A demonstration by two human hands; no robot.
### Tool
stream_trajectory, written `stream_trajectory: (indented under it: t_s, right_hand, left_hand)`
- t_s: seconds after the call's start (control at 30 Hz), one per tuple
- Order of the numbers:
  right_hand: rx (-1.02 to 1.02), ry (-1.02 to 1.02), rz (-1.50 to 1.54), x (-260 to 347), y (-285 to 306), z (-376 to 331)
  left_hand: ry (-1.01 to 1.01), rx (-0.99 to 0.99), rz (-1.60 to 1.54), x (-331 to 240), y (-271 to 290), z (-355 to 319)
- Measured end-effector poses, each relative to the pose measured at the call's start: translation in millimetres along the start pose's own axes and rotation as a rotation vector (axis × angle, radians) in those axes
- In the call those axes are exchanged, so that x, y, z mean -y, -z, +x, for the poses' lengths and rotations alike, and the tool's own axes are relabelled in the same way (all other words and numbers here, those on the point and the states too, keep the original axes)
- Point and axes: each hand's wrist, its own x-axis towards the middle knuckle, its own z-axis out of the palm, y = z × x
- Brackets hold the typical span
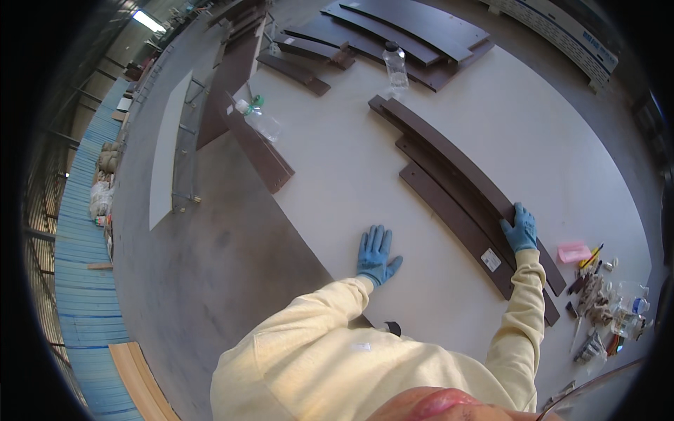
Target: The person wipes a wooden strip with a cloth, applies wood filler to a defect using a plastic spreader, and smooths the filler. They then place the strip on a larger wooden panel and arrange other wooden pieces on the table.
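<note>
My left hand (377, 256), in a blue work glove, lies flat on the pale tabletop (337, 189) with its fingers stretched. My right hand (520, 229), in the same kind of glove, is closed over the near part of a long dark brown board (456, 151). Its thumb points left and its fingers lie along the board's top. Beside that board, partly beneath it, are more brown boards. The nearest flat brown board (449, 221) carries a white label (491, 260) close to its near end.
Beyond the boards stands a clear bottle (396, 67) with a dark cap. Another clear bottle (261, 119) lies at the left on brown panels (260, 154). Stacked brown panels (421, 35) are at the far side. To my right are a pink pad (574, 252) and assorted small hardware (597, 295).
</note>
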Motion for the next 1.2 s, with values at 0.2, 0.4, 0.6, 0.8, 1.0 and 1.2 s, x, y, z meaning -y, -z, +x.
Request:
stream_trajectory:
  t_s: [0.2, 0.4, 0.6, 0.8, 1.0, 1.2]
  right_hand:
    - [0.015, -0.062, 0.018, 7.8, -2.6, 1.3]
    - [-0.007, -0.084, 0.051, 8.5, -1.7, -3.8]
    - [0.052, -0.034, 0.056, 22.0, 0.7, 11.3]
    - [0.025, 0.006, -0.009, 32.9, -9.8, 19.1]
    - [0.090, -0.094, -0.056, 40.0, -5.0, 20.0]
    - [0.064, -0.109, -0.005, 37.0, -11.1, 21.9]
  left_hand:
    - [0.018, -0.013, 0.013, -0.4, 11.6, 2.6]
    - [0.037, 0.020, 0.017, -0.2, 8.9, -0.3]
    - [0.019, -0.014, 0.023, 2.7, 6.8, -1.3]
    - [0.018, 0.018, -0.016, 3.0, 2.3, 1.3]
    - [0.032, 0.013, 0.010, 0.1, 2.9, 2.6]
    - [0.035, -0.004, -0.026, 1.7, 5.9, 3.6]
